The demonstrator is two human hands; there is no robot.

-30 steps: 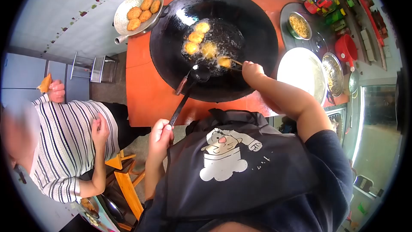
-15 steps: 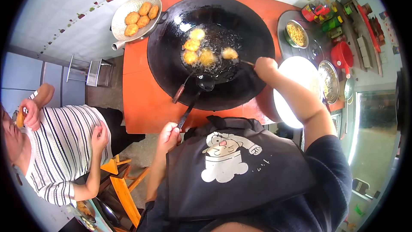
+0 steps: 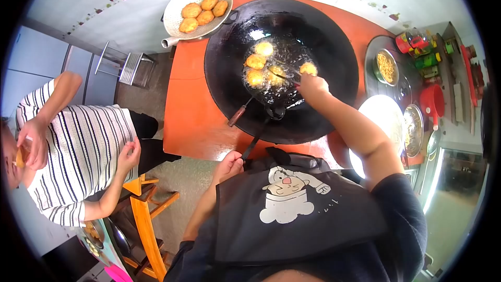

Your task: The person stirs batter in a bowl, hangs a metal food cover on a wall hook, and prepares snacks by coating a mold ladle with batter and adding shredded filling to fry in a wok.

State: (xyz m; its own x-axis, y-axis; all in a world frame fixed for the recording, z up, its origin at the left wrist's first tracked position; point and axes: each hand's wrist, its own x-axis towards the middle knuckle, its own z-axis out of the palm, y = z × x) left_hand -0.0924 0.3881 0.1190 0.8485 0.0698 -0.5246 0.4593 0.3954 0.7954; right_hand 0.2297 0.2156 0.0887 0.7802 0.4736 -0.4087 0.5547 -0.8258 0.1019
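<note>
In the large black wok (image 3: 334,99), several golden fritters (image 3: 255,62) fry in bubbling oil. My right hand (image 3: 314,90) is closed on dark chopsticks (image 3: 285,78), whose tips reach a fritter (image 3: 275,75) in the oil. Another fritter (image 3: 308,68) floats just beyond that hand. Near the front of the wok, my left hand (image 3: 229,166) grips the black handle of a ladle (image 3: 255,139). The ladle's dark bowl sits low inside the wok. Beside it, a tool with a wooden handle (image 3: 237,116) leans on the wok's rim; its far end is hard to make out.
A perforated pan (image 3: 177,13) with browned fritters stands at the back left. To the right are a white round lid or basin (image 3: 373,125), a bowl of yellow strips (image 3: 386,68) and a red pot (image 3: 432,102). A person in a striped top (image 3: 88,146) stands left, holding food.
My right hand has moved left over the wok, bringing the chopsticks from the right side to a middle fritter. My left hand keeps hold of the ladle. The view has shifted.
</note>
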